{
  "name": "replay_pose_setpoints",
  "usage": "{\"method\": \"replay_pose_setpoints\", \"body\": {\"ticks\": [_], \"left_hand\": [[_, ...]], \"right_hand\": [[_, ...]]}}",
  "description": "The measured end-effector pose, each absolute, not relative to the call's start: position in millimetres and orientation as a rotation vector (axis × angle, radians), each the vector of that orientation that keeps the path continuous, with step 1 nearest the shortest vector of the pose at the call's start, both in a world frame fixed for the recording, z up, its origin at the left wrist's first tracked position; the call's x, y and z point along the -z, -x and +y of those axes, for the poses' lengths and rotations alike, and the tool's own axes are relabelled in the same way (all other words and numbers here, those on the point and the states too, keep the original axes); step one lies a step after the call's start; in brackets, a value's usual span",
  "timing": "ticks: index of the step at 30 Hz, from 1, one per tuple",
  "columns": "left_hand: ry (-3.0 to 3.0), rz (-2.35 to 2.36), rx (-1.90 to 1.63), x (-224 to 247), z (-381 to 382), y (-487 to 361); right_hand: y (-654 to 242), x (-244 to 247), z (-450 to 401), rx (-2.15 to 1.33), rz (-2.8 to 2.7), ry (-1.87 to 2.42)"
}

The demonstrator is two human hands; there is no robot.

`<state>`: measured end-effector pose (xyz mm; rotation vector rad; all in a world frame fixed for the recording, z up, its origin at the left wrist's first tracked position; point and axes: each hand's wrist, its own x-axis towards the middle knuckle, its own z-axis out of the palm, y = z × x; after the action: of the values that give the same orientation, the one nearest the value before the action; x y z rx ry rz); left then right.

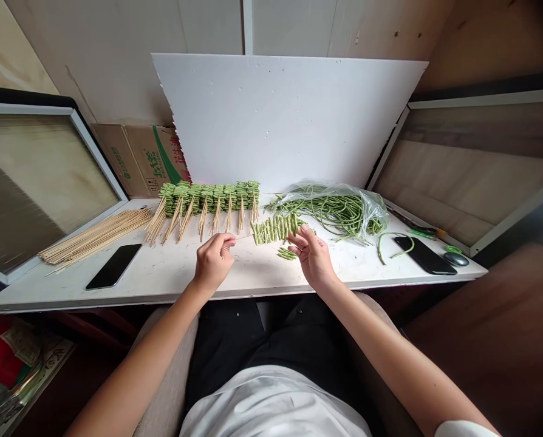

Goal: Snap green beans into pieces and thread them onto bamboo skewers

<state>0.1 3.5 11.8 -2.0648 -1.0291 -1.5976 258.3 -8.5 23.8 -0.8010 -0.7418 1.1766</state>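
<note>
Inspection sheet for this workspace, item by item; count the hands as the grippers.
Surface: white table, small marks.
Job's things: thin wooden skewer through cut green bean pieces; row of filled skewers; bare wooden sticks; long green beans in clear plastic bag.
Clutter: black left-side phone, black right-side phone, dark rounded mouse.
Grippers: left hand pinches skewer; right hand holds bean pieces.
Cables: nothing seen on table.
Surroundings: large white board, brown cardboard box.

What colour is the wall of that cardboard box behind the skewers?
Brown, with green and red printing; the cardboard box shows in the head view.
</note>
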Motion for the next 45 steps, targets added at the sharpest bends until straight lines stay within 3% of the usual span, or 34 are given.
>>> {"method": "replay_pose_setpoints", "body": {"ticks": [19,27,40,45], "left_hand": [[2.365,-1.182,1.480,-15.4,10.8,12.5],[2.818,-1.494,1.012,-42.5,8.0,35.4],[2.731,-1.361,1.113,-35.8,8.2,29.2],[2.732,-1.533,1.137,-35.1,9.1,27.1]], "right_hand": [[-267.5,-15.6,0.1,-1.034,-0.888,0.901],[-275.7,-21.5,4.5,-0.907,-0.932,0.894],[-283.7,-15.1,11.3,-0.898,-0.950,0.883],[-282.4,-19.7,7.5,-0.907,-0.969,0.873]]}}
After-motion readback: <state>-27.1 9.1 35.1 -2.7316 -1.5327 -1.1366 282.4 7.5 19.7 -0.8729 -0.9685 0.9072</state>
